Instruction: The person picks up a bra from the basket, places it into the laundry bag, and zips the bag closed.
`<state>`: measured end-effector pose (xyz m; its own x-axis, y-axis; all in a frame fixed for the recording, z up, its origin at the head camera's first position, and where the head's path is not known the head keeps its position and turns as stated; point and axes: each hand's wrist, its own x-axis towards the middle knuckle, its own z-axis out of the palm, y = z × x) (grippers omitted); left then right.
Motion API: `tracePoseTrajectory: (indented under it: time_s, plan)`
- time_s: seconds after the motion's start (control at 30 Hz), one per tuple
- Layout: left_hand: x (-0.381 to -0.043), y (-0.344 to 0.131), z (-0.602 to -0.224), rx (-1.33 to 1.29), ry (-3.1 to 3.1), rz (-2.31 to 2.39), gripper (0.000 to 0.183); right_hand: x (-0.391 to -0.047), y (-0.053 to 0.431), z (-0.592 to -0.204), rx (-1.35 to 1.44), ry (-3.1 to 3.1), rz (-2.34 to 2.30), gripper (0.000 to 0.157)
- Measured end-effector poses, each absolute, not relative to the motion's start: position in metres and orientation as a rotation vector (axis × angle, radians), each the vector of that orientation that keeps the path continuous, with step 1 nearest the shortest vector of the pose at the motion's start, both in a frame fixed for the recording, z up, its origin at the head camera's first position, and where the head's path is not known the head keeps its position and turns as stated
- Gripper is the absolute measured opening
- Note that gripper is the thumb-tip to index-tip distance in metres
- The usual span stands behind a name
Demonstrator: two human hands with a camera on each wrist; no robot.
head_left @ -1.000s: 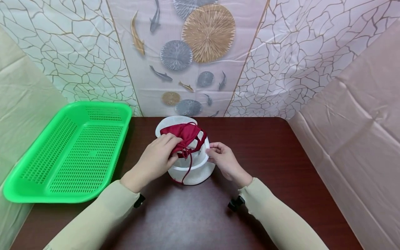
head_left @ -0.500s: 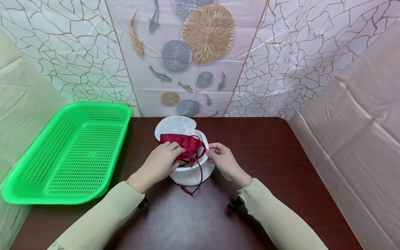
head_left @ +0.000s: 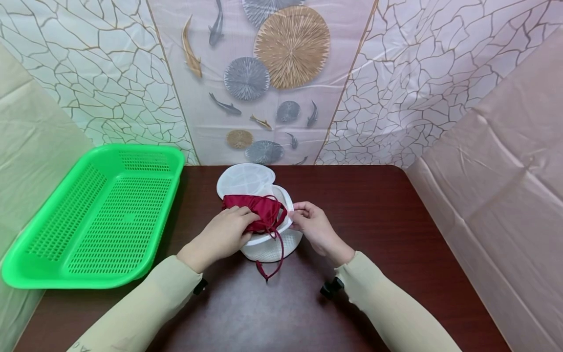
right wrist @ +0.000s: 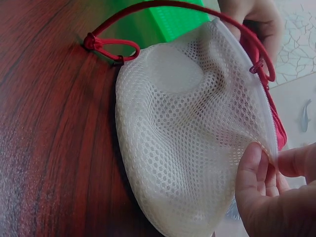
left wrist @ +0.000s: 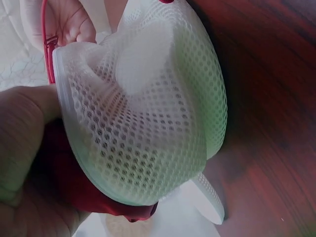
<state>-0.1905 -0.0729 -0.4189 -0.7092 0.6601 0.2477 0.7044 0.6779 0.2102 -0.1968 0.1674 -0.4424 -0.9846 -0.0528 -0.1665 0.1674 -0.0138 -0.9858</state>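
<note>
A white mesh laundry bag (head_left: 272,248) stands on the table, its round lid (head_left: 245,180) folded back at the far left. Across its mouth lies a dark red satiny garment (head_left: 257,208) with thin straps. My left hand (head_left: 222,234) grips the garment's near left part at the rim; the cloth hides some of its fingers. A red strap (right wrist: 168,4) with small sliders hangs over the bag's front, its looped end low near the tabletop. My right hand (head_left: 314,227) pinches the bag's zippered rim (right wrist: 269,128) on the right between thumb and fingers. The bag's inside is mostly hidden.
A large green plastic basket (head_left: 173,215) with slotted sides stands on the left of the dark wooden table (head_left: 374,220). Patterned cloth walls (head_left: 272,127) close off the back and both sides.
My left hand has drawn the red garment lower and nearer over the bag's mouth, uncovering the lid. Its hanging strap has swung right and toward me. My right hand stays at the rim.
</note>
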Motion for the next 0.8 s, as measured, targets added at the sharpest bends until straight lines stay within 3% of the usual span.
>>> tracePoseTrajectory:
  time_s: [0.43, 0.8]
  plan:
    - [-0.193, -0.089, -0.404, -1.097, -2.716, -0.685, 0.039, -0.197, 0.168, -0.444, 0.120, 2.096, -2.137, 0.020]
    - [-0.207, -0.102, -0.411, -0.711, -2.642, -0.905, 0.061, -0.196, 0.169, -0.442, 0.120, 2.098, -2.133, 0.021]
